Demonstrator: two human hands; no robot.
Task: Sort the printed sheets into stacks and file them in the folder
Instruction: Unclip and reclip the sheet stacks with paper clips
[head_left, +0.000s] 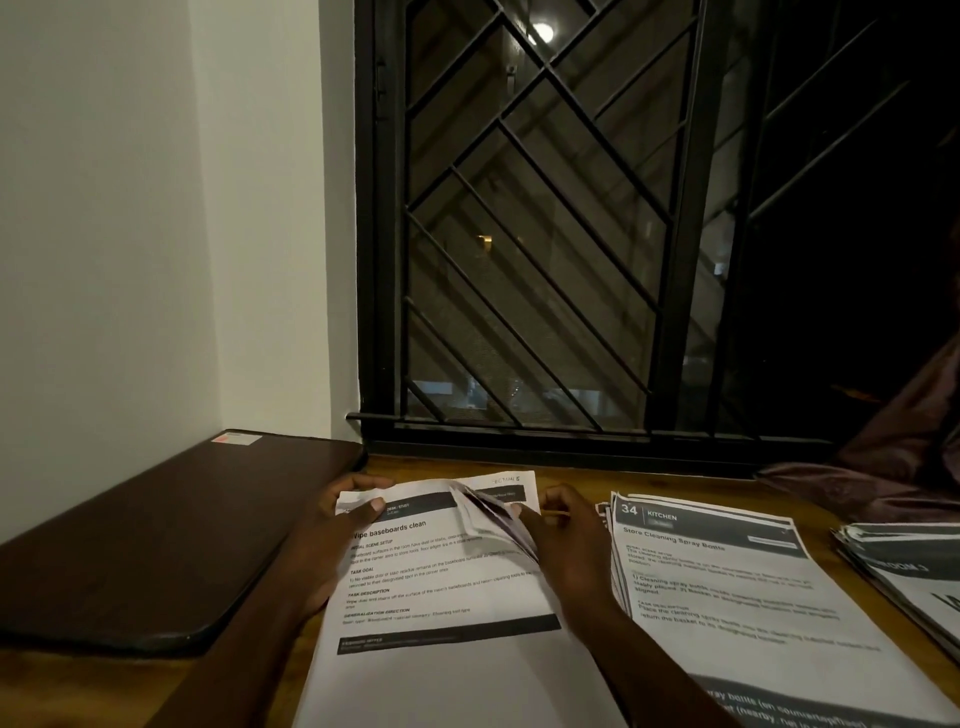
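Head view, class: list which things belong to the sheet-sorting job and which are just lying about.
Job: Wipe baseboards stack, gripped by left hand and right hand; Kitchen stack; far-right stack; dark case, possibly the folder.
Lying about: maroon cloth; window grille.

Wooden table carrying dark folder, lying flat at left. Beside it, middle stack of printed sheets lying; kitchen stack lying just right; third stack sitting at far right. Dark cloth resting at right rear.
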